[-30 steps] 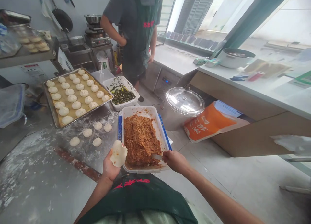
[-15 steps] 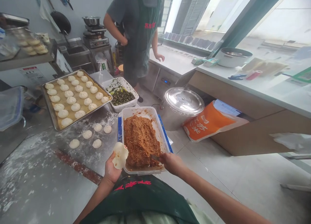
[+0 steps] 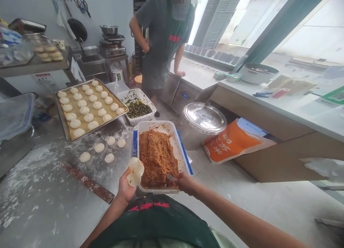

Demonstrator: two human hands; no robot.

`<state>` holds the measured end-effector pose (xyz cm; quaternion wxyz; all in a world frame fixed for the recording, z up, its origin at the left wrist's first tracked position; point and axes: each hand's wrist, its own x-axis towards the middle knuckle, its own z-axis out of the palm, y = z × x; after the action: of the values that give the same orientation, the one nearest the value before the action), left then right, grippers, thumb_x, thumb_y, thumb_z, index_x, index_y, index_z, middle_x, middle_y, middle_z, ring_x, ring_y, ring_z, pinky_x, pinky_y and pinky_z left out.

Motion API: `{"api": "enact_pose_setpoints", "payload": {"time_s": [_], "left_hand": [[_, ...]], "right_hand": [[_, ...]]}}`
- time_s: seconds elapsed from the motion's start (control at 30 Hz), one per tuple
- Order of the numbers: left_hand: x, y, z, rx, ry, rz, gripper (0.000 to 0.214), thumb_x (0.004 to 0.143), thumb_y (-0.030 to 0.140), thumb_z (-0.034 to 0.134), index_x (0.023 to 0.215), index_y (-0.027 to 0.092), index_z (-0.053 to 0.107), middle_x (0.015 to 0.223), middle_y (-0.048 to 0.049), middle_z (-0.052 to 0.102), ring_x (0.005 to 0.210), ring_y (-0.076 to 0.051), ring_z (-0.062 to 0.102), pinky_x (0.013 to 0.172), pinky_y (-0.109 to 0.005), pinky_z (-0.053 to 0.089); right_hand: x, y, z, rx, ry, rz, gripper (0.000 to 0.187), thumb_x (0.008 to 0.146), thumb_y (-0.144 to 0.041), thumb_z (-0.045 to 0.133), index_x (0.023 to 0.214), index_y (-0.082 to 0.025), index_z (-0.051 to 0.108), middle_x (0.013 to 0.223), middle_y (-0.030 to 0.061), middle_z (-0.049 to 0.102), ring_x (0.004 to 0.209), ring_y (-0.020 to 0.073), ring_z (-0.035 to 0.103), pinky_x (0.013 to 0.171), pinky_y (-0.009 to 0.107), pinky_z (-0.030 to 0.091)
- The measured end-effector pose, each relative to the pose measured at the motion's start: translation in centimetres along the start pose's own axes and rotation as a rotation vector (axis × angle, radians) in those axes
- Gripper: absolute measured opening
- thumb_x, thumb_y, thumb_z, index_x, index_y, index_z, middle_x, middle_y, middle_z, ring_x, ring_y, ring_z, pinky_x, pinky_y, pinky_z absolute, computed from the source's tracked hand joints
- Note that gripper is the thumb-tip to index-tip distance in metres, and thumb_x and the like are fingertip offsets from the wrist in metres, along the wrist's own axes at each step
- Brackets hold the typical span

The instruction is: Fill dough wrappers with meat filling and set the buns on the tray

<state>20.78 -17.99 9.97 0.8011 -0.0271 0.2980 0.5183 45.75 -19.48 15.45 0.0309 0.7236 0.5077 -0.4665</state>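
Note:
On my left hand [image 3: 125, 187] lies a flat, round dough wrapper [image 3: 135, 172], held up on the fingers and palm. My right hand [image 3: 186, 183] grips a small metal filling spatula [image 3: 170, 177] at the near edge of a white plastic tub [image 3: 161, 125]. The spatula's blade touches a heap of reddish-brown minced filling [image 3: 158, 158] in the tub. Left of the tub, small round dough pieces [image 3: 99, 147] lie on a floured steel table [image 3: 37, 190]. Beyond them, rows of pleated raw buns [image 3: 88, 117] sit on a metal baking tray [image 3: 103, 125].
A wooden rolling pin [image 3: 88, 183] lies on the table. Chopped greens fill a white tub [image 3: 139, 108]. A co-worker [image 3: 161, 43] stands beyond, one hand on a steel counter [image 3: 196, 74]. A lidded steel pot [image 3: 204, 118] and an orange sack [image 3: 231, 142] stand on the floor.
The whole view has shifted as my head turned slightly left. My right hand has slid left along the tub's near edge. The co-worker's hand has come down onto the counter.

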Motion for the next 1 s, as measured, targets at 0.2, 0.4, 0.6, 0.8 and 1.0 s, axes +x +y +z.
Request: {"api": "enact_pose_setpoints", "payload": {"time_s": [0.2, 0.4, 0.6, 0.8, 1.0], "left_hand": [[0.5, 0.2, -0.7, 0.017, 0.047, -0.048, 0.031, 0.079, 0.023, 0.050, 0.108, 0.012, 0.055, 0.103, -0.0105, 0.063, 0.102, -0.021, 0.056, 0.085, -0.031, 0.047], [0.8, 0.4, -0.7, 0.044, 0.048, -0.053, 0.031, 0.080, 0.023, 0.048, 0.108, 0.012, 0.055, 0.101, -0.0100, 0.064, 0.101, -0.021, 0.057, 0.086, -0.033, 0.046], [0.8, 0.4, -0.6, 0.054, 0.073, -0.054, 0.031, 0.080, 0.022, 0.048, 0.110, 0.013, 0.054, 0.097, -0.0086, 0.066, 0.096, -0.020, 0.060, 0.083, -0.030, 0.048], [0.5, 0.4, 0.2, 0.040, 0.062, -0.046, 0.032, 0.082, 0.020, 0.044, 0.111, 0.013, 0.053, 0.097, -0.0078, 0.067, 0.093, -0.019, 0.061, 0.083, -0.031, 0.048], [0.2, 0.9, 1.2, 0.074, 0.120, -0.070, 0.029, 0.080, 0.017, 0.046, 0.107, 0.010, 0.054, 0.096, -0.0097, 0.067, 0.091, -0.020, 0.062, 0.080, -0.031, 0.050]], "right_hand": [[-1.9, 0.2, 1.9, -0.356, 0.206, -0.191, 0.019, 0.075, -0.011, 0.042, 0.085, -0.018, 0.056, 0.074, 0.0054, 0.059, 0.077, 0.0180, 0.055, 0.066, 0.027, 0.034], [-1.1, -0.4, 0.9, -0.238, 0.123, -0.154, 0.014, 0.079, -0.017, 0.043, 0.078, -0.017, 0.056, 0.070, 0.0051, 0.058, 0.073, 0.0163, 0.054, 0.062, 0.025, 0.035], [0.4, -0.7, -0.7, -0.009, -0.107, 0.016, 0.023, 0.082, -0.024, 0.041, 0.061, -0.017, 0.049, 0.045, -0.0049, 0.035, 0.038, 0.0057, 0.030, 0.038, 0.020, 0.022], [0.6, -0.2, -0.7, 0.191, -0.259, 0.063, 0.023, 0.085, -0.025, 0.035, 0.065, -0.019, 0.045, 0.041, -0.0077, 0.025, 0.032, 0.0049, 0.017, 0.032, 0.020, 0.010], [1.7, 1.1, -1.0, 0.282, -0.370, 0.072, 0.022, 0.085, -0.022, 0.033, 0.065, -0.019, 0.041, 0.040, -0.0081, 0.027, 0.031, 0.0050, 0.017, 0.031, 0.019, 0.011]]}}
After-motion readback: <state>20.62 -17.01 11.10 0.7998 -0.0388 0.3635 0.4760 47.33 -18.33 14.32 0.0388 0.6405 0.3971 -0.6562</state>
